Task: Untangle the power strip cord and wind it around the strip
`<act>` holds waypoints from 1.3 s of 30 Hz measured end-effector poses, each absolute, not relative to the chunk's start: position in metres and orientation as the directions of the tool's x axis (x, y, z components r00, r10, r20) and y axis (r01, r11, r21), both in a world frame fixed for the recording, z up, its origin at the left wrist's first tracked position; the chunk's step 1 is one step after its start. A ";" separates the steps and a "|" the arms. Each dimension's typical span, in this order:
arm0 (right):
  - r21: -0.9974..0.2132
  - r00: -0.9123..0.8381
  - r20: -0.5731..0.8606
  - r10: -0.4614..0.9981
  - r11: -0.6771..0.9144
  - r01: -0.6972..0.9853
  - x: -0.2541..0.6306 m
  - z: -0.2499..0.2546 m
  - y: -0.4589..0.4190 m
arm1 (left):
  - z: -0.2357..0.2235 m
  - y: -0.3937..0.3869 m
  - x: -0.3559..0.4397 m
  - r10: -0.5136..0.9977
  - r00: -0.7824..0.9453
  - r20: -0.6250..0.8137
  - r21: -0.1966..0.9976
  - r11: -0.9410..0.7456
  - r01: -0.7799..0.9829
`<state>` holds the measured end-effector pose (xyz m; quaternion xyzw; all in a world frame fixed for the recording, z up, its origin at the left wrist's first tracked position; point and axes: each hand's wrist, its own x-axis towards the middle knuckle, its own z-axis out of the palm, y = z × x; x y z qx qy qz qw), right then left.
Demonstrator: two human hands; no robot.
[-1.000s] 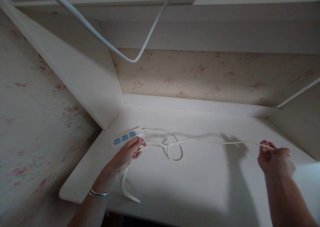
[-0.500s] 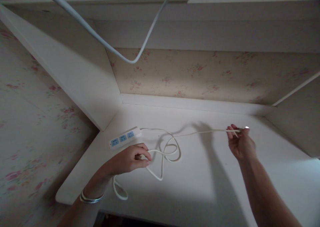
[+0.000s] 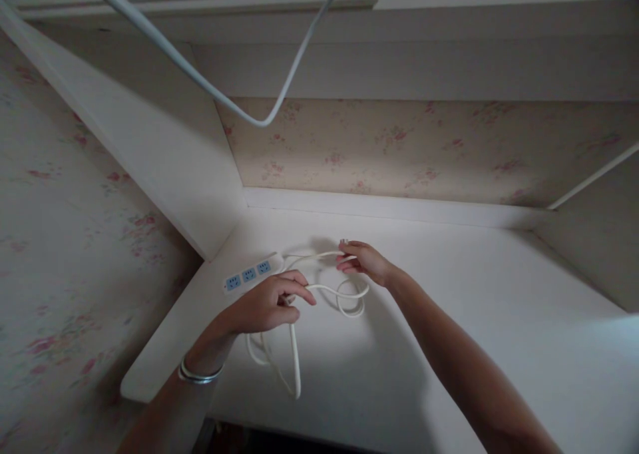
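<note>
A white power strip (image 3: 253,275) with blue socket panels lies on the white desktop, its near side partly covered by my left hand (image 3: 273,301). From its right end runs a white power cord (image 3: 295,367), looped across the surface. My left hand grips part of the cord, and slack loops hang below the palm. To the right, my right hand (image 3: 360,261) pinches the cord near its end; a small plug (image 3: 343,242) shows just above the fingertips. Between the two hands the cord curls in loose loops.
A thick pale cable (image 3: 262,122) droops close to the camera at the top. The white desktop (image 3: 479,321) is bounded by a left side panel, a back ledge (image 3: 389,208) and a right panel. Overhead is a cabinet. A dark gap sits below the desk's front edge.
My right hand has come far left with the cord's plug end, close to the left hand. My left hand has shifted slightly up and right, and more cord now hangs beneath it.
</note>
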<state>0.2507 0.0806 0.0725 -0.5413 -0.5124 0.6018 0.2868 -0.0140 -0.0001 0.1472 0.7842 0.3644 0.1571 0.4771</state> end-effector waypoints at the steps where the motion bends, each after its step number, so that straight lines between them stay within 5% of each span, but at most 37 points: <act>1: -0.909 -0.282 -0.391 0.876 -0.319 0.270 0.247 0.070 0.085 | 0.145 0.002 -0.014 0.741 0.664 -0.096 0.873 -0.258 0.414; 9: -0.765 -0.493 -0.592 0.637 -0.252 0.592 0.249 0.053 0.081 | 0.131 0.016 -0.014 0.843 0.538 0.000 0.898 -0.236 0.370; 15: -0.693 -0.463 -0.625 0.628 -0.173 0.700 0.258 0.050 0.078 | 0.125 0.021 -0.010 0.896 0.443 -0.016 0.930 -0.150 0.336; 21: -0.733 -0.251 -0.360 0.899 -0.106 0.672 0.278 0.076 0.055 | 0.120 0.023 -0.008 0.910 0.410 -0.058 0.943 -0.085 0.323; 24: -0.843 -0.143 -0.221 0.965 -0.115 0.525 0.266 0.075 0.024 | 0.121 0.024 -0.006 0.898 0.438 -0.050 0.946 -0.097 0.309; 28: -0.941 -0.222 -0.252 0.942 -0.184 0.284 0.217 0.046 -0.016 | 0.124 0.026 0.000 0.881 0.472 -0.045 0.956 -0.100 0.277; 30: -0.944 -0.277 -0.117 0.954 -0.021 0.328 0.193 0.031 -0.025 | 0.125 0.025 0.003 0.878 0.477 -0.037 0.961 -0.101 0.259; 34: -0.610 -0.299 0.264 0.917 0.399 0.685 0.166 0.014 -0.018 | 0.128 0.023 0.007 0.876 0.481 -0.032 0.967 -0.094 0.236; 36: -0.413 -0.357 0.293 0.887 0.455 0.789 0.160 0.009 -0.011 | 0.128 0.021 0.007 0.878 0.477 -0.027 0.970 -0.093 0.226; 39: -0.292 -0.376 0.272 0.886 0.449 0.845 0.154 0.007 -0.004 | 0.126 0.021 0.006 0.879 0.476 -0.016 0.974 -0.093 0.205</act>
